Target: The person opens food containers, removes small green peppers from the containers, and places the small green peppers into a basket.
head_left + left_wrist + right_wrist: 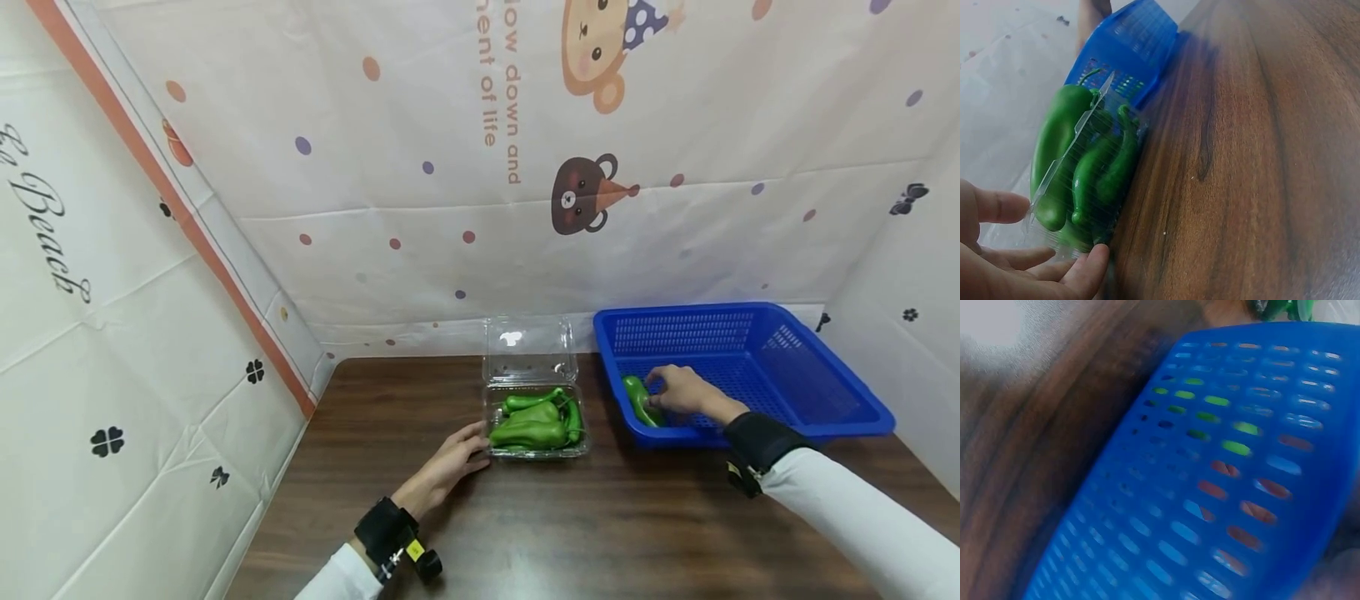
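Observation:
A clear plastic clamshell box (491, 408) stands on the table with its lid raised at the back, holding several green peppers (531, 432). My left hand (452, 458) touches the box's left side. In the left wrist view, the thumb (1004, 206) meets the rim and the fingertips (1094, 259) rest lower on the wall. Inside the blue plastic basket (757, 310), my right hand (686, 390) pinches a green pepper (637, 396) near the left wall. In the right wrist view, the basket's slotted wall hides most of this hand and pepper.
Brown wood-grain table (585, 517) lies under both containers, with the basket to the right of the box. Behind rises a pale printed cloth (420, 275), and similar cloth hangs at both sides. The basket's high wall stands between the right hand and the box.

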{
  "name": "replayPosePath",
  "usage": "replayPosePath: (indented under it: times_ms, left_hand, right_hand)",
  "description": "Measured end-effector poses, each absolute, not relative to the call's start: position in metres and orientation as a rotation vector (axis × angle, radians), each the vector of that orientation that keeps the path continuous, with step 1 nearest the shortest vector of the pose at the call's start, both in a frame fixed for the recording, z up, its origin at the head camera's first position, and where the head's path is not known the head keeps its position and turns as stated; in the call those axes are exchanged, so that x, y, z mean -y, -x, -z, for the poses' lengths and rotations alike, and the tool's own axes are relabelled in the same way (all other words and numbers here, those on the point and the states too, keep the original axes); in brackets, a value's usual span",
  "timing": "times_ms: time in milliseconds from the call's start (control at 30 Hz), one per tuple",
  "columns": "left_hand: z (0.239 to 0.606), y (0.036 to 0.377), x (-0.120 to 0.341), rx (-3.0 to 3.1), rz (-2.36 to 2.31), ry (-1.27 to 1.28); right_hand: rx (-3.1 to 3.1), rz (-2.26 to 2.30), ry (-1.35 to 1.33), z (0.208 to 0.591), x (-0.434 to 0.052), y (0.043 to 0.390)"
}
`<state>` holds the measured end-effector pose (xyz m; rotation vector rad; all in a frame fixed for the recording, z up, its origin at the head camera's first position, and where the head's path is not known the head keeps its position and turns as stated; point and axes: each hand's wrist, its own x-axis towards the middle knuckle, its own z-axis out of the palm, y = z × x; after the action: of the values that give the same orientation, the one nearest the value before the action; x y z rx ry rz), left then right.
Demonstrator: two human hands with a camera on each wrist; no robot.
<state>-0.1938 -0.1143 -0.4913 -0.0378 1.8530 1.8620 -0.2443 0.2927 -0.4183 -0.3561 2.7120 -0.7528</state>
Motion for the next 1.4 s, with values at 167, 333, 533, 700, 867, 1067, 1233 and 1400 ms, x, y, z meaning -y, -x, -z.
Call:
replayPosePath:
  times_ms: [167,333,533,700,867,1067,1233,1400]
  left_hand:
    - [0.494,0.192,0.113,-1.839,-1.864,0.027]
    - [0.496,0.194,0.114,-1.833,-1.890,0.043]
    - [0.497,0.196,0.115,-1.820,-1.902,0.037]
    - [0.497,0.195,0.115,-1.818,-1.916,0.027]
    - [0.498,0.195,0.114,-1.817,-1.923,0.021]
    - [0.497,0.193,0.115,-1.814,-1.936,0.028]
    - [0.497,0.192,0.114,-1.814,-1.943,0.031]
    - [0.498,0.191,0.113,-1.822,-1.935,0.046]
  right_hand:
    - [-2.876,0.691,0.427,0.403,-0.293,0.250]
    - [-3.087,0.703,0.478,0.379,-0.280,0.260]
    - [-3.213,0.808,0.588,0.353,-0.243,0.256]
    - [-3.146,0.775,0.795,0.355,-0.201,0.242]
    - [-3.022,0.693,0.956,0.370,-0.163,0.225]
    - [-2.933,0.595,1.079,0.389,-0.138,0.208]
    - [-2.937,0.567,1.158,0.410,-0.130,0.207]
    - [-2.886,0.536,1.160,0.427,-0.124,0.201]
